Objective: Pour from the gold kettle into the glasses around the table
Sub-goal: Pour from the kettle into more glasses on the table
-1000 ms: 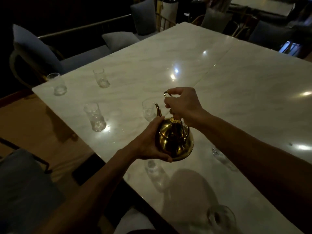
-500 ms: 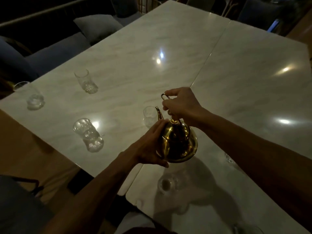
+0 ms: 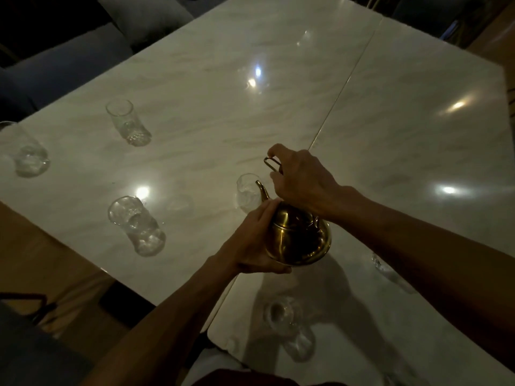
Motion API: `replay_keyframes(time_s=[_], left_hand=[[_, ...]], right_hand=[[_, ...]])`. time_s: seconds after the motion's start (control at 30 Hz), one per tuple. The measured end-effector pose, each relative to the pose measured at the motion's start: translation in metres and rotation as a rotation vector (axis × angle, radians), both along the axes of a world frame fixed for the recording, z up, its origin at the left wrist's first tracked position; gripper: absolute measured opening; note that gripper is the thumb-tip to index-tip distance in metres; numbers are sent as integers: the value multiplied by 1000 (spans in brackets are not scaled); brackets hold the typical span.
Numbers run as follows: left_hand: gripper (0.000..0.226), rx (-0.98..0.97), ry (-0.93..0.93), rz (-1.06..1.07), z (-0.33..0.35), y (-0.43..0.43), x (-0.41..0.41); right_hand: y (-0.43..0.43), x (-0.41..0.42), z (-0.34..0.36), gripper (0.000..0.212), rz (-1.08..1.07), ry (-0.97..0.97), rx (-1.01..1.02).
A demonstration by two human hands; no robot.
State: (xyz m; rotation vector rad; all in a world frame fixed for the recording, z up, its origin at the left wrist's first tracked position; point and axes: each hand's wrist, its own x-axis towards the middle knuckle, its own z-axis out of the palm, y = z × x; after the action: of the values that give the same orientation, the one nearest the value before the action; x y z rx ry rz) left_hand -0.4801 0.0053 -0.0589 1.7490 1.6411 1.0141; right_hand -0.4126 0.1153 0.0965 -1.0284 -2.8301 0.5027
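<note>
The gold kettle hangs above the white marble table, tipped forward with its spout over a clear glass. My right hand grips the wire handle from above. My left hand cups the kettle's left side and base. More clear glasses stand around: one at the near left, one farther back, one at the left edge, one below the kettle near me, and one partly hidden behind my right forearm.
Grey cushioned seats and a pillow line the table's far left side. A seam runs between the two table slabs. A dark chair sits at the lower left over the wooden floor.
The view has tilted down and closer to the table. Both hands keep hold of the kettle, which has tipped further toward the glass under its spout.
</note>
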Motion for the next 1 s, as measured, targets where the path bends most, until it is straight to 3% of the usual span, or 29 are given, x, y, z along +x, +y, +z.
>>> replay_keyframes(time_s=[0.27,0.43,0.63,1.0], left_hand=[[136,-90,5,66,-3,8,4],[141,-144,-12,106,-3,9,7],[135,-183,12,101,3,10,4],[121,-233,-98,84,9,22,-1]], right_hand=[[15,-4,-8,34,162,-196,201],[21,-13,-3,33,219,-256,210],[26,-22,0,47,264,-333,194],[40,-31,-6,46,288,-397,200]])
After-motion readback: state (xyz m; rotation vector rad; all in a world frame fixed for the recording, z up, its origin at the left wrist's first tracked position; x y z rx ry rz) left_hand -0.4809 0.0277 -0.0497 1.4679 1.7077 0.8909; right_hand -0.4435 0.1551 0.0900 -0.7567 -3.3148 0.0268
